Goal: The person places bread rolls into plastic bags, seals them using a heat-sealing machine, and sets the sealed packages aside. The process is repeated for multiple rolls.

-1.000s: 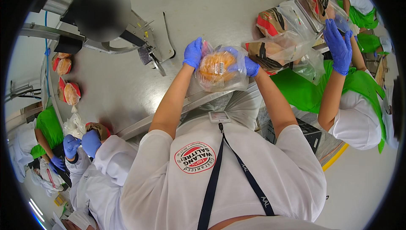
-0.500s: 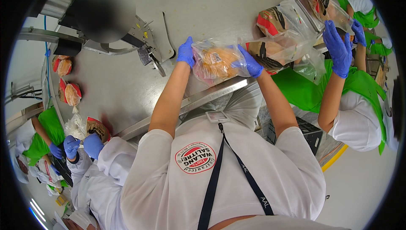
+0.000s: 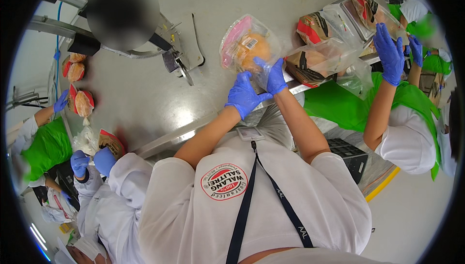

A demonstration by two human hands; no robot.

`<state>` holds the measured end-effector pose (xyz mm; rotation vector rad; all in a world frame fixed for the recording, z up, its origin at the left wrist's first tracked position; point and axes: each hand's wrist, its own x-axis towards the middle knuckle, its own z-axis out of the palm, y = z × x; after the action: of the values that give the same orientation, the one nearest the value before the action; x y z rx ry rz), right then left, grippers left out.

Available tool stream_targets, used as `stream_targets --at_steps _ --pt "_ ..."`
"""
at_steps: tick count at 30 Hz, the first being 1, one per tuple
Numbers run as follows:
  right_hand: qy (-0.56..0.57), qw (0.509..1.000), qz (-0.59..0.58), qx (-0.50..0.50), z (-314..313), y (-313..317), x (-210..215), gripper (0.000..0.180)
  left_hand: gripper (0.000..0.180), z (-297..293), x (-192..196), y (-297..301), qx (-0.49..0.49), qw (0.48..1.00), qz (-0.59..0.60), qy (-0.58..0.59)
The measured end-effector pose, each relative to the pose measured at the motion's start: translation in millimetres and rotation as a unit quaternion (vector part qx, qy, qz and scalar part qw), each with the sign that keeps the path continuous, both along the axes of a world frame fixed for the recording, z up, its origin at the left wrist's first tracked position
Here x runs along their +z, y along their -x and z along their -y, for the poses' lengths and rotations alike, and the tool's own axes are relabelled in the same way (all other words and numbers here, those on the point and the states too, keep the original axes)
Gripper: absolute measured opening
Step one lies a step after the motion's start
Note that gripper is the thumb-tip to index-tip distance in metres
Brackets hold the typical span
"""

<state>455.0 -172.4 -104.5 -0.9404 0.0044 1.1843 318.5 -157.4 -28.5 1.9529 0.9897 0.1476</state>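
Observation:
On the steel table [image 3: 145, 94] in front of me lies a clear plastic bag [image 3: 272, 41] with a round orange-brown piece of food [image 3: 256, 49], like a ham. A white label sits on it, and something pink shows at the bag's far left side. My right hand [image 3: 274, 77], in a blue glove, is closed around the gathered near end of the bag. Beside it, my left hand [image 3: 243, 95], also gloved in blue, has its fingertips at the bag's near edge and its thumb stretched out to the right.
A bagged item in red-and-brown paper [image 3: 310, 63] lies close on the right, another package [image 3: 312, 26] behind it. A metal clipping machine [image 3: 179, 63] stands at the far left. Co-workers' gloved hands [image 3: 389, 53] are at right and left. Wrapped packages [image 3: 83, 103] line the left edge.
The bag has turned and moved farther from me, its pink side now at the far left. My left hand left its left side and came to the near end beside my right hand.

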Motion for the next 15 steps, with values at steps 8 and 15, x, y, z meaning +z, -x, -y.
stream_targets --at_steps 8,15 --pt "-0.001 1.000 -0.015 0.011 -3 17 59 0.045 0.062 -4 -50 -3 0.060 0.993 0.095 -0.028" --pt "0.027 0.996 0.018 0.078 11 -10 13 0.035 0.052 17 -14 0 0.051 0.990 0.127 0.020"
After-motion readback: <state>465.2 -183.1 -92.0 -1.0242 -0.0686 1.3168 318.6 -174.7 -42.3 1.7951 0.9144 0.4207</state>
